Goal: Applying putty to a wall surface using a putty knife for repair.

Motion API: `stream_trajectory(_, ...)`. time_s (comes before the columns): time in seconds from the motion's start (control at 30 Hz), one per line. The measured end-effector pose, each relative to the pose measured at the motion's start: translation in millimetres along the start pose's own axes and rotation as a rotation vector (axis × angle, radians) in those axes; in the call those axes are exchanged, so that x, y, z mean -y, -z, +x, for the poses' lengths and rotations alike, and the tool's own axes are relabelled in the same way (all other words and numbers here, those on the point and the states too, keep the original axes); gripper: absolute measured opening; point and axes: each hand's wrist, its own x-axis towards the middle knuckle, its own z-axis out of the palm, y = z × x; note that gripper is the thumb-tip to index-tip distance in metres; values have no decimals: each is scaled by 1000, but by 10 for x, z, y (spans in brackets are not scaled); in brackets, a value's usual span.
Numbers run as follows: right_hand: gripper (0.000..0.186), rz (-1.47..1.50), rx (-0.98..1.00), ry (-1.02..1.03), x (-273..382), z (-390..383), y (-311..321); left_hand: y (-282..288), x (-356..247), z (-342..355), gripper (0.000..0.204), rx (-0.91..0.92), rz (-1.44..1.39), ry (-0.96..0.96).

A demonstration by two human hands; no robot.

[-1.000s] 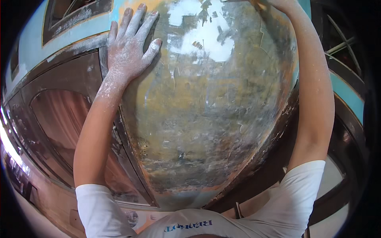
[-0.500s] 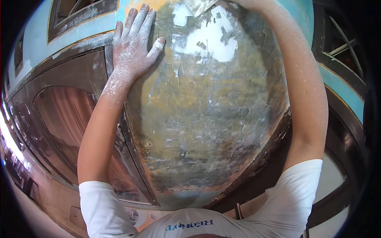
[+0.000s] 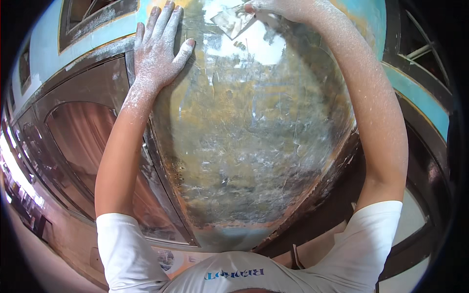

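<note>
My left hand (image 3: 159, 61), dusted with white powder, rests with its fingers spread on the wall's left side, next to a brown door frame. Up at the top, my right hand (image 3: 286, 10) grips a flat, square-edged scraper (image 3: 228, 23) with whitish putty smeared over its face. The blade lies over a white putty patch (image 3: 266, 49) on the worn, mottled wall (image 3: 244, 127). How the fingers wrap the scraper is partly cut off by the upper edge. White dust also coats my right forearm.
At left stands a brown door (image 3: 88, 88) with a reddish curtain (image 3: 80, 132) behind its arched panel. Another dark frame (image 3: 430, 161) rises at right. Light-blue wall (image 3: 417, 95) borders both sides. A greyish band runs along the wall's foot.
My right hand has come down and leftward, bringing the scraper further into view over the white patch. My left hand stays flat on the wall; the view has shifted slightly.
</note>
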Motion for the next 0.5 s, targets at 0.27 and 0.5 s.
stream_trajectory(0.27,45,-40,22,12,-239,-487,-64,-25,-96,36,74,-12,-5,9)
stream_trajectory(0.5,46,19,63,-90,-223,-478,21,-55,-480,-13,76,67,5,69)
